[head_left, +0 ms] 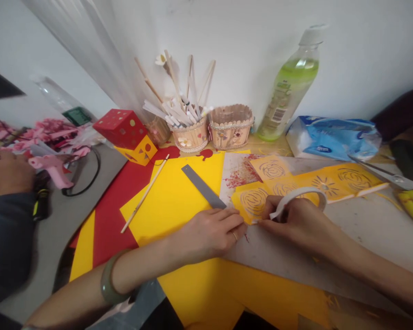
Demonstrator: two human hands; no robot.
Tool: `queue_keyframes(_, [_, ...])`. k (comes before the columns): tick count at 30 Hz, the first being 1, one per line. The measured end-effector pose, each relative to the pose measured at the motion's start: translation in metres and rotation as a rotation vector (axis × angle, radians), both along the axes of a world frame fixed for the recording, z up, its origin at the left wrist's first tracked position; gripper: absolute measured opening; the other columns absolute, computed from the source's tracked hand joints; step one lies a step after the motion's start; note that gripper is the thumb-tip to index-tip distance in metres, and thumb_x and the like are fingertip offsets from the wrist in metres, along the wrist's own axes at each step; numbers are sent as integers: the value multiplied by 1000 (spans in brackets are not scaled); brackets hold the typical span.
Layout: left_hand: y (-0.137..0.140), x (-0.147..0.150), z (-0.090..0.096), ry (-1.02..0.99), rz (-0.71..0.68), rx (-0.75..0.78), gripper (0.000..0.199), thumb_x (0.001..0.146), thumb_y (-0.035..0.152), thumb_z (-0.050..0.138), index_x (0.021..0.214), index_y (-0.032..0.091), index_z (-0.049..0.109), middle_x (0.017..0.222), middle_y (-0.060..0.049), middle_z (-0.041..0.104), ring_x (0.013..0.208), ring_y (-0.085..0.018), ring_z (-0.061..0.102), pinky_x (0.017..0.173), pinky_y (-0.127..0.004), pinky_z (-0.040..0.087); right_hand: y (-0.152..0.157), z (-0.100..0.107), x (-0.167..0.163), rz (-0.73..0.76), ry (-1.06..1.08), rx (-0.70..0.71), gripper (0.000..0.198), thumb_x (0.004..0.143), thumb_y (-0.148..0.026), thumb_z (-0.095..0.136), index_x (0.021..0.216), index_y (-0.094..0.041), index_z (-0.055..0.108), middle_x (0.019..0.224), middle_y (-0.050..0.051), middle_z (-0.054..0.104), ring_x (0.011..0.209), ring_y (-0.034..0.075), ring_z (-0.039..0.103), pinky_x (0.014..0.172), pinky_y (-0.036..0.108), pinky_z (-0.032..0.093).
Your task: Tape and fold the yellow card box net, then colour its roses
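Note:
My left hand [209, 231] rests fingers-down on the table, its fingertips pressing the corner of a yellow paper strip [261, 199] cut with rose patterns. My right hand [298, 220] holds a roll of white tape [301, 196], with the tape's loose end pinched between its fingers at the same corner of the strip. A grey metal ruler [203, 185] lies on the yellow sheet [179, 197] just above my left hand. The two hands almost touch.
Red paper [113, 206] and a wooden stick [145, 193] lie left. Behind stand two stick-made baskets [230, 126], a red dotted box [122, 128] and a green bottle [289, 87]. Tissue pack [333, 137] and scissors [395, 178] sit right. Another person's hand [7, 172] is near a pink glue gun [50, 167].

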State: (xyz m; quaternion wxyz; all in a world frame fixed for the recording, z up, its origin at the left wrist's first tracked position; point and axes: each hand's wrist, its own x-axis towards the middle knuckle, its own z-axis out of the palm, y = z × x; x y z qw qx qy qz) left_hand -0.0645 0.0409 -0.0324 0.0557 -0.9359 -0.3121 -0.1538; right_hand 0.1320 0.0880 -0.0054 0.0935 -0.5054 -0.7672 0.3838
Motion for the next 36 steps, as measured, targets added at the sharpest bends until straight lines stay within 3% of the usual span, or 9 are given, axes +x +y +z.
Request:
queue_keyframes(6, [2,-2,-2,-20,9,-21,22,92,16,38,96,12,59,94,-5,64,83,-15,61,69,-26,53,-2,0,-4,-42,-80,14,9,69,-24,51,60,-21,51,55,1,58,53,16,52,50,28,36])
queue_keyframes(13, [7,3,-1,-12,6,1,24,92,16,37,91,13,61,83,-4,63,76,-15,59,61,-25,50,0,3,-4,10,-85,15,9,68,-21,50,59,-20,51,54,1,56,52,15,50,51,27,35])
queue_keyframes(20, [10,3,-8,-84,11,46,21,91,18,41,84,13,61,82,-2,62,76,-14,57,61,-24,48,5,4,-7,71,-138,118,12,66,-15,49,54,-19,47,47,-4,45,48,11,42,49,24,28])
queue_keyframes(28, [12,5,-12,-81,13,40,17,91,20,42,86,15,57,83,0,61,77,-13,56,60,-24,44,9,1,-7,128,-191,186,14,64,-16,53,51,-19,48,46,-1,52,46,11,45,47,25,30])
queue_keyframes(36, [14,8,-2,-34,141,-156,27,94,36,35,82,18,52,77,3,56,71,-8,54,55,-20,39,11,-2,-8,161,-172,186,11,65,-16,55,55,-19,52,47,-1,55,46,12,48,47,25,31])
